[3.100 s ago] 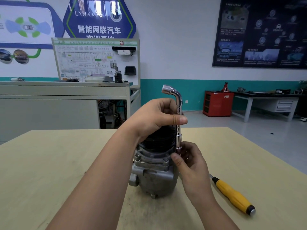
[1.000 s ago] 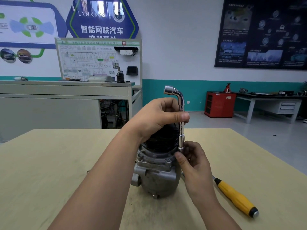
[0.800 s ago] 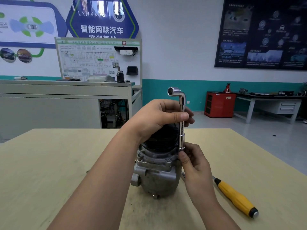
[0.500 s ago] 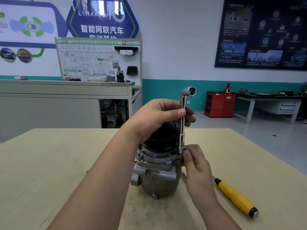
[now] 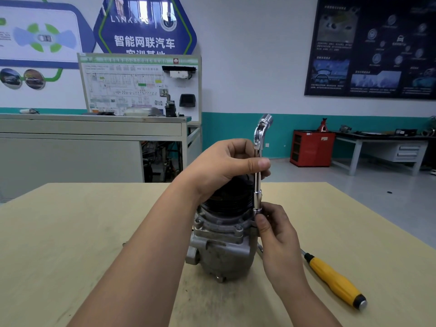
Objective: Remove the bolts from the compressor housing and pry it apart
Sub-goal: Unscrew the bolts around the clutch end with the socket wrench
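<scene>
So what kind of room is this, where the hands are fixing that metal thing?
Probably a car-repair training workshop: there is a wiring-diagram board, a dark car poster and a red tool cabinet at the back.

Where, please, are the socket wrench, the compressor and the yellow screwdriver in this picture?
socket wrench (image 5: 257,184), head view, on its upright shaft.
compressor (image 5: 221,254), head view, on its grey housing.
screwdriver (image 5: 335,281), head view, on its yellow handle.
</scene>
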{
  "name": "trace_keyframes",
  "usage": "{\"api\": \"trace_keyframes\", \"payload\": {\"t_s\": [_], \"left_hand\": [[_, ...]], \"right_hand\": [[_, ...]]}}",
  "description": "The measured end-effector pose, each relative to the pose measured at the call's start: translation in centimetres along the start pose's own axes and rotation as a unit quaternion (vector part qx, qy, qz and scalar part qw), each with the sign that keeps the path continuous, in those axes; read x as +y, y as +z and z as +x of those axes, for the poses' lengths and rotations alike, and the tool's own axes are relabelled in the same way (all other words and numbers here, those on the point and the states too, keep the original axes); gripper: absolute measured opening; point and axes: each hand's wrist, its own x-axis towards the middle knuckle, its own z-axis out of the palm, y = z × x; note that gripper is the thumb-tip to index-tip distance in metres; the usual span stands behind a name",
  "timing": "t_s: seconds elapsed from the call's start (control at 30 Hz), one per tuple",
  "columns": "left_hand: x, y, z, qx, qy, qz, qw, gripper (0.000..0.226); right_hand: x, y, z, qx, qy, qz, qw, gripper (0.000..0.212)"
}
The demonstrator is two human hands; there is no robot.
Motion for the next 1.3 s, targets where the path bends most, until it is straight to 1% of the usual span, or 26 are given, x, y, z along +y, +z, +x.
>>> {"api": "trace_keyframes", "payload": {"t_s": [0.1, 0.2, 0.3, 0.4, 0.53, 0.63, 0.7, 0.8, 0.9, 1.1, 1.2, 1.3], "left_hand": [[-0.08, -0.09, -0.06, -0.013, 0.004, 0.013, 1.000, 0.017], [-0.21, -0.17, -0.01, -0.017, 0.005, -0.018, 1.000, 0.018], [-0.35, -0.24, 0.10, -0.011, 0.007, -0.024, 1.000, 0.015], [-0.48, -0.30, 0.21, 0.002, 0.007, -0.015, 1.000, 0.017], [-0.48, -0.20, 0.24, 0.013, 0.015, -0.008, 1.000, 0.020], [-0.41, -0.11, 0.27, 0.017, 0.020, -0.005, 1.000, 0.019], [-0.37, -0.05, 0.27, 0.018, 0.019, -0.005, 1.000, 0.019], [-0.19, -0.07, 0.19, 0.007, 0.018, 0.008, 1.000, 0.020], [-0.05, -0.17, 0.00, -0.017, 0.011, 0.011, 1.000, 0.018], [-0.19, -0.37, 0.00, -0.041, -0.001, -0.013, 0.999, 0.019], [-0.29, -0.48, 0.02, -0.033, -0.002, -0.012, 0.999, 0.014], [-0.41, -0.53, 0.08, -0.014, -0.004, -0.004, 1.000, 0.012]], "right_hand": [[-0.10, 0.04, 0.16, 0.001, -0.004, -0.026, 1.000, 0.018], [-0.11, 0.12, 0.15, 0.004, -0.006, -0.022, 1.000, 0.017], [-0.11, 0.19, 0.19, 0.004, -0.002, 0.000, 1.000, 0.027], [0.00, 0.13, 0.21, 0.001, 0.002, 0.013, 1.000, 0.031], [0.25, 0.02, 0.07, -0.006, 0.015, 0.029, 0.999, 0.026], [0.22, -0.02, 0.07, -0.003, 0.003, 0.012, 1.000, 0.024], [0.21, -0.01, 0.02, 0.000, -0.001, 0.022, 1.000, 0.024], [0.25, 0.03, -0.05, 0.004, 0.002, 0.025, 1.000, 0.024], [0.16, 0.19, 0.01, 0.009, -0.004, 0.006, 1.000, 0.018], [0.01, 0.32, 0.12, 0.012, -0.010, -0.012, 1.000, 0.028], [0.08, 0.22, 0.11, 0.008, -0.003, -0.005, 1.000, 0.030], [0.16, 0.16, 0.06, 0.002, 0.013, 0.022, 1.000, 0.026]]}}
